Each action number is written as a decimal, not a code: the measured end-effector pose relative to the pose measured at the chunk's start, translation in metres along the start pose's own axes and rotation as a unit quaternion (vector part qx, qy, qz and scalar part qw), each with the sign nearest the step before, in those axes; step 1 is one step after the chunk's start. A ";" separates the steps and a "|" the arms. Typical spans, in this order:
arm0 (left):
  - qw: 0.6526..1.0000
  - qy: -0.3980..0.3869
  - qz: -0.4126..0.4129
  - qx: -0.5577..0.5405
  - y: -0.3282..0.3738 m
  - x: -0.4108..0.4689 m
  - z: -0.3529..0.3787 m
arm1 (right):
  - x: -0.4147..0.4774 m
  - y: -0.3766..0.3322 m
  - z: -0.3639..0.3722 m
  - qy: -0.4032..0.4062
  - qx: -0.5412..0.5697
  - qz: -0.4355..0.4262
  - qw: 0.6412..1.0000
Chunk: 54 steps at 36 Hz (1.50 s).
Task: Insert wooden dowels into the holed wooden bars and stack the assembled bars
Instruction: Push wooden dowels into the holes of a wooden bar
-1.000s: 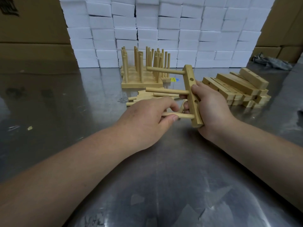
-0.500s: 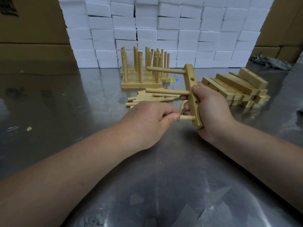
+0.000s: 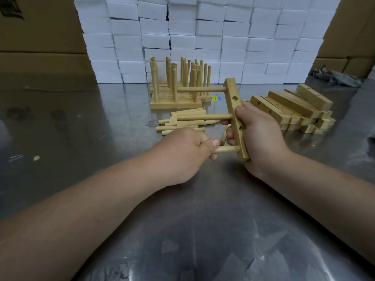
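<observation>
Fingers (image 3: pixel 212 143) of our left hand (image 3: pixel 182 155) curl tight round the lowest dowel (image 3: pixel 228 149) to press it into the bar (image 3: pixel 235 110), which our right hand (image 3: pixel 261 136) grips on end as a brace, with loose dowels (image 3: pixel 186 121), the finished stack (image 3: pixel 174 98) and spare bars (image 3: pixel 292 109) lying just beyond on the table (image 3: pixel 81 122), within reach.

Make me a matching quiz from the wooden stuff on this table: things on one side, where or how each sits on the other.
1 held bar
2 loose dowels
3 bare bars
4 finished stack

a piled at the table's right
b dowels upright, near the white blocks
c lying flat behind the left hand
d gripped in the right hand, dowels pointing left

Pairs: 1-d, 2-c, 3-a, 4-b
</observation>
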<state>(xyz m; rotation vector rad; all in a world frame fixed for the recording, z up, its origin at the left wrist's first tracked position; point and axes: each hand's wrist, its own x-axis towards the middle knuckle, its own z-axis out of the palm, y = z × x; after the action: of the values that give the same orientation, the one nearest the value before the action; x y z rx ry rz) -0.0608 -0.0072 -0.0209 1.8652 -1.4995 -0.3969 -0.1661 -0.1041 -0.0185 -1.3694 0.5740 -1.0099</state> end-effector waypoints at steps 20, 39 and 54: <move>0.950 0.101 -0.099 -0.278 -0.004 0.014 -0.018 | 0.010 -0.015 -0.008 0.020 0.113 0.122 0.986; 0.840 0.095 -0.132 -0.518 -0.005 0.019 -0.014 | -0.014 -0.015 0.007 -0.155 0.123 0.213 0.957; 0.829 0.203 -0.179 -0.490 -0.013 0.025 -0.021 | -0.015 -0.008 0.000 -0.112 -0.371 -0.096 0.917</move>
<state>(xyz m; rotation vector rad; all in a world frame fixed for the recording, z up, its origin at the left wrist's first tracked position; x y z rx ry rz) -0.0311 -0.0225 -0.0098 1.2321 -0.4495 -0.7189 -0.1756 -0.0912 -0.0141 -2.2193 0.6915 -0.7905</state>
